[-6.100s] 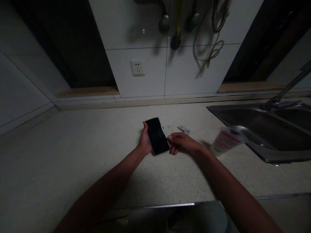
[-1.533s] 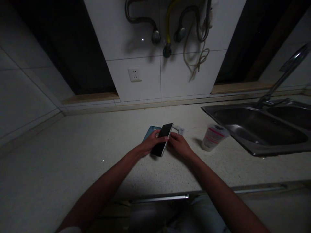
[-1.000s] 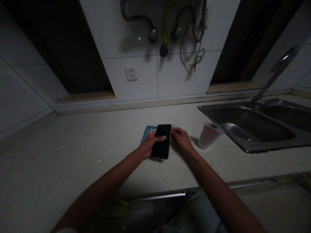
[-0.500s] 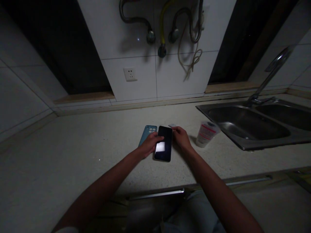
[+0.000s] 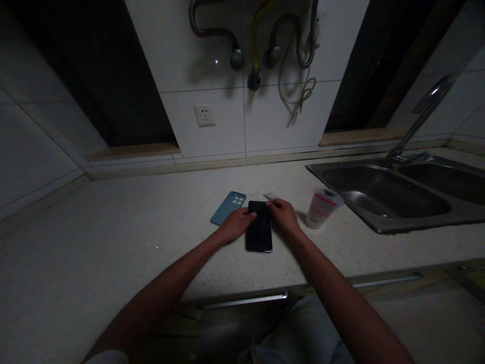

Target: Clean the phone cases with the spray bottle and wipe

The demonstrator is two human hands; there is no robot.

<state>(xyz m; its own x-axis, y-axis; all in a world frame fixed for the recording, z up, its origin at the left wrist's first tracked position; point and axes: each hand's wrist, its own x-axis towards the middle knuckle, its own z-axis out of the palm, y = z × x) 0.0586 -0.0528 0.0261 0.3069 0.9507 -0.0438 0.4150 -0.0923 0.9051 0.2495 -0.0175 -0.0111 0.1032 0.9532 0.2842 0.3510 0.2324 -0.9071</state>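
Note:
A black phone lies screen up on the pale countertop. My left hand rests at the phone's left edge, its fingers curled onto the top corner. My right hand grips the phone's top right edge with bent fingers. A blue phone case lies flat just left of the phone, its camera cut-outs at the far end. A small pale item sits on the counter just beyond the phone.
A clear plastic cup with red print stands right of my right hand. A steel sink with a tap fills the right side. Hoses and a wall socket hang on the tiled wall behind.
The phone has come down from a tilted hold to lie flat on the counter. The blue case, once hidden under it, now lies uncovered to the left.

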